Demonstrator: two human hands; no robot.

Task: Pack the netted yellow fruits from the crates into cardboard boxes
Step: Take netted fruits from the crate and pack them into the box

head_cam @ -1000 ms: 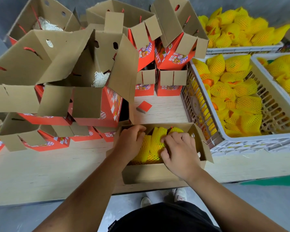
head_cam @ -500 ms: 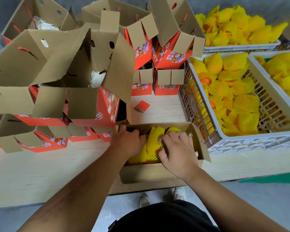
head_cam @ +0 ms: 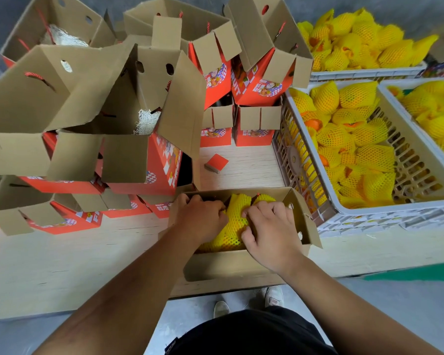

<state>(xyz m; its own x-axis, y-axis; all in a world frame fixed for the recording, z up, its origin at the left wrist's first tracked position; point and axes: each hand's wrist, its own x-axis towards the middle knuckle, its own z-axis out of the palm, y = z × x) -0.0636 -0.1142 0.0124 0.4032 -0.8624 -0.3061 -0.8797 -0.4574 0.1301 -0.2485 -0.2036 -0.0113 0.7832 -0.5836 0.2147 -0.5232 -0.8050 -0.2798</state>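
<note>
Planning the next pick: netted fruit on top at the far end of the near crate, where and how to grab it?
Hedged: take the netted fruit around its round middle, coming straight down from above. It lies on top of the pile in the crate, its upper side exposed; the crate walls block the sides. The net's pointed end looks too loose to hold.

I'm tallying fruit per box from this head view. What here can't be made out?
- Fruit count in the open box: the left hand and right hand cover most of the netted fruits.
- Lower layers in the near crate: buried under the top fruits.
- Far right crate: cut off by the frame edge.
- Stacked boxes: their raised flaps hide the insides.
</note>
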